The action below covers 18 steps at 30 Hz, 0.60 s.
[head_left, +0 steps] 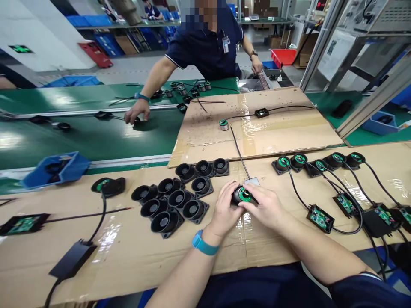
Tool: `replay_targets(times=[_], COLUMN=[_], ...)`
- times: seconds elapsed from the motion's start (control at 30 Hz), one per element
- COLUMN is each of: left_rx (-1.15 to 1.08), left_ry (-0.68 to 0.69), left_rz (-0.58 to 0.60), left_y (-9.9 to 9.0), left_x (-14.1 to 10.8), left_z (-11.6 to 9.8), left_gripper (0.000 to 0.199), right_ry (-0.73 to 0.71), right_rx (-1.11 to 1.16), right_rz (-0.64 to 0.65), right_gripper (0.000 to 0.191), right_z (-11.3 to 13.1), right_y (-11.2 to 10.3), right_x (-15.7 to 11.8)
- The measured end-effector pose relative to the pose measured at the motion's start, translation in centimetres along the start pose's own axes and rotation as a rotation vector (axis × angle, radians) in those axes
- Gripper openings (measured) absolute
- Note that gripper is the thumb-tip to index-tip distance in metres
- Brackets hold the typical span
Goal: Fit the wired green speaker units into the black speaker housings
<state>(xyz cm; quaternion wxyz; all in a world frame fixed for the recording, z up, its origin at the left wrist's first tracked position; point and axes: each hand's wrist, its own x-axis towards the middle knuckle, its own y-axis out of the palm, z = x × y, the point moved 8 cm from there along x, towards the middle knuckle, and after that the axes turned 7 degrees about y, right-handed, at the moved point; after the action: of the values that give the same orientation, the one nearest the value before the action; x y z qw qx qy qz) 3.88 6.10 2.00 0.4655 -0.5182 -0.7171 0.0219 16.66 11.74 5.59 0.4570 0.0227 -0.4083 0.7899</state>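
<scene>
One round black part (242, 195), with a green circuit board and thin wires showing in its upward face, sits between my two hands, slightly below and right of the centre of the frame. I have the left hand (225, 206) curled against its left side and the right hand (263, 202) around its right side, fingers bent and only partly open, both hands clamped on it. The thumbs come close together at its near edge. Just beyond my right fingers I see a silver-grey piece (252, 181), and a thin dark cable (238, 147) runs from near it up towards the frame's centre. A teal wristband (206, 244) is around my left wrist. Left of my hands, a cluster of black fan units (164, 221) rests on the cardboard (180, 267). At the right of the frame, a row of round black units (299, 160) with green boards is cabled to open black boxes (320, 218). At lower left I have a closed black box (72, 259), its cable reaching up to another fan unit (112, 187); a blue bin (55, 172) lies farther up and left. On the raised cardboard sheet (212, 141), above my hands, are a silver motor (224, 125) and a small open box (261, 112). Across from me, at upper centre, a person (205, 51) reaches to a dark part on the green surface (96, 145).
</scene>
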Motion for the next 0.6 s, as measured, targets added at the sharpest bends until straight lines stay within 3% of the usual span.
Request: replay_targets(times=[0.17,0.37,0.5,0.6], left_rx=[-0.095,-0.041,-0.045,-0.012], left_ry=[-0.046,0.008,-0.062,-0.058], left_rz=[0.024,-0.005,-0.003,0.004], left_y=[0.1,-0.9,-1.5,-1.7], left_x=[0.1,0.3,-0.9,-1.8], left_z=[0.6,-0.6,-0.4,-0.5], left_gripper=[0.060,0.061,0.064,0.061], right_ry=[-0.047,-0.017,-0.069,-0.012], right_rx=[-0.002,0.004,-0.037,-0.099], right_rz=[-0.014,-0.062,0.016,0.109], right_gripper=[0.053,0.050,0.051,0.051], right_z=[0.8,1.5,2.3,2.1], right_y=[0.0,-0.4,0.5,1.7], right_x=[-0.2,-0.3,-0.6,-0.9])
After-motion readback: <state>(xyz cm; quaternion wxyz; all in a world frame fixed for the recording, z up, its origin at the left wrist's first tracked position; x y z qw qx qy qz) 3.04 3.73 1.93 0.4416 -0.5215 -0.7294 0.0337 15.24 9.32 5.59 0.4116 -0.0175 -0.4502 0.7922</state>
